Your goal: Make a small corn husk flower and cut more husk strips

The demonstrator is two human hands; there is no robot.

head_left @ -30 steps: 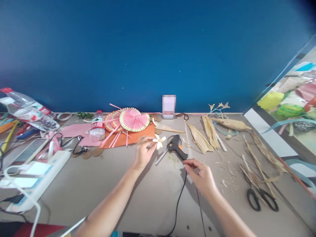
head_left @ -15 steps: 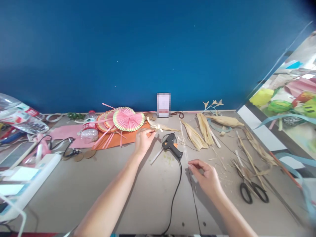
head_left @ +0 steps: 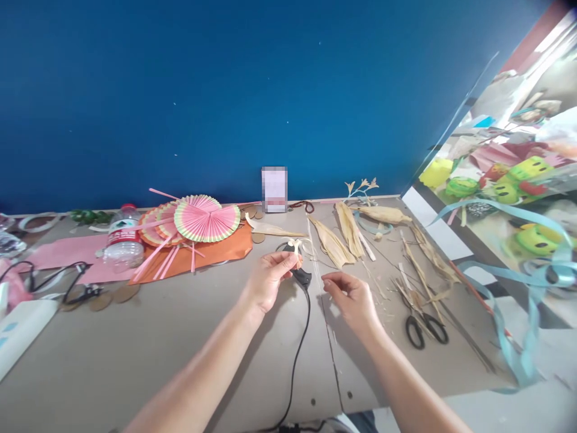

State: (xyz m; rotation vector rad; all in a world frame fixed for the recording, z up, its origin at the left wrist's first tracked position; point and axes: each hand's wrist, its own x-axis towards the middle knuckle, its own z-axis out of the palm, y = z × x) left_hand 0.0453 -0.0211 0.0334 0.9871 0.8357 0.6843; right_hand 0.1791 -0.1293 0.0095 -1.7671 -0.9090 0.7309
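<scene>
My left hand [head_left: 269, 278] is closed in a pinch on a small cream husk flower [head_left: 296, 245], held just above the black glue gun [head_left: 301, 275] that lies on the grey table [head_left: 157, 337]. My right hand [head_left: 350, 296] hovers to the right of the glue gun, its fingers curled in a pinch on a thin pale strip that I can barely make out. The gun's black cord [head_left: 297, 355] runs toward me between my arms.
Dried corn husks [head_left: 336, 237] and black scissors [head_left: 424, 328] lie to the right. Pink paper fans [head_left: 205, 216] on orange paper [head_left: 216, 252] and a water bottle [head_left: 121, 240] lie at the left. A blue wall stands behind. Light blue ribbon [head_left: 527, 337] trails at the far right.
The view has swung right. My left hand brought the husk flower back from the orange paper to above the glue gun. My right hand moved up toward it.
</scene>
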